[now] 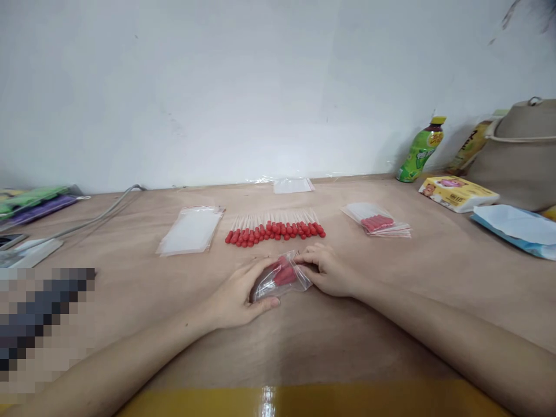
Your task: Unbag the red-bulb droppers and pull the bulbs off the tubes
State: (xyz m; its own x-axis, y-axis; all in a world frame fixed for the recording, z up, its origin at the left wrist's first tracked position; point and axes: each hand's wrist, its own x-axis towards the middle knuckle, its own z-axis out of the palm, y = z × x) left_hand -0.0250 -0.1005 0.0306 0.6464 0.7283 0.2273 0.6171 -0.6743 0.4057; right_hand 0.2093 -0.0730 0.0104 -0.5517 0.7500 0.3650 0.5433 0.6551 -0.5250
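Between my hands is a clear zip-lock bag (266, 288) with several red-headed pieces (284, 272) inside. My left hand (243, 289) curves round the bag's left side, with its fingers on the far edge and its thumb at the near edge. On the right side, my right hand (324, 269) pinches the bag near its edge. Just beyond them lies a row of thin pale sticks with red heads (278, 230), heads towards me. A stack of flat clear bags (190, 230) is to the left. Filled bags with red heads (377, 222) lie to the right.
A small white packet (293, 185) lies by the wall. At the back right are a green drink bottle (420, 152), a yellow tissue pack (458, 194), a blue-and-white packet (516, 227) and a beige bag (516, 162). A grey cable (98, 215) crosses the left side.
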